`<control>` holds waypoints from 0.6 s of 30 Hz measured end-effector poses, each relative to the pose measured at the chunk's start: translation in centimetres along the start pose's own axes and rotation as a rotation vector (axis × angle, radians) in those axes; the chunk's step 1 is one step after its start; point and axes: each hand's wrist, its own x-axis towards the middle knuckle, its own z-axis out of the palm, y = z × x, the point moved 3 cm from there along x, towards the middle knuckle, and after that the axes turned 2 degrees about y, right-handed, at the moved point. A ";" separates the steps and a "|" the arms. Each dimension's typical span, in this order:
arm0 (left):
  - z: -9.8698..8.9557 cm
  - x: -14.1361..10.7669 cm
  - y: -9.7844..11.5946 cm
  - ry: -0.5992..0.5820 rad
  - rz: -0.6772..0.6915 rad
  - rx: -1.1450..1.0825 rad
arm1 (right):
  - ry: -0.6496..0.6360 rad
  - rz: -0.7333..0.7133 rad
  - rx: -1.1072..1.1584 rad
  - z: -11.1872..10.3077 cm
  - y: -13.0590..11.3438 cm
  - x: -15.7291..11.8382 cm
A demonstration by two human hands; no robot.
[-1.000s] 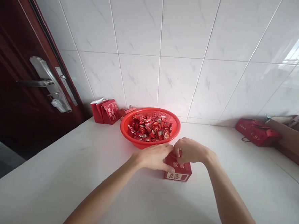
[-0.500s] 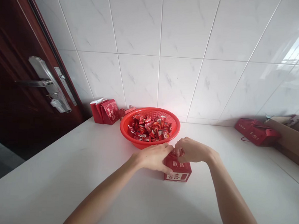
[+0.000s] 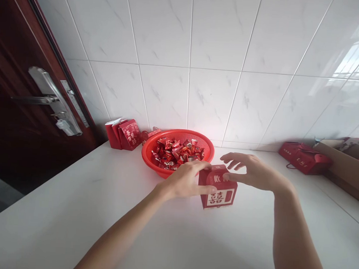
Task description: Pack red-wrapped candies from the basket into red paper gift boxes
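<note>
Box [image 3: 220, 198] clasped at its left side by a half-curled left hand [image 3: 185, 181]; the right hand [image 3: 254, 171], loosely open and gripping nothing, arches by its top. Just beyond, leftward, sits a colander [image 3: 147, 157] of sweets [image 3: 174, 153].

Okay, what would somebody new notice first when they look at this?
Probably the round red plastic basket of small shiny red packets, near the centre by the white tiled wall. Closer and slightly right, the left hand holds a red cardboard box with pale lettering, the right hand open at its right. A dark reddish-brown door stands far left.
</note>
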 end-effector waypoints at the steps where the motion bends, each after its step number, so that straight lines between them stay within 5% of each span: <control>1: -0.1 0.1 0.0 0.040 -0.002 -0.054 | 0.037 -0.008 0.020 -0.3 -0.1 -0.1; 7: -0.1 0.6 -0.2 0.062 -0.032 -0.367 | 0.139 -0.008 0.034 -0.9 -1.2 -0.7; 18: 0.5 1.2 -1.1 0.048 -0.048 -0.431 | 0.088 -0.051 -0.017 -0.8 -2.0 -1.1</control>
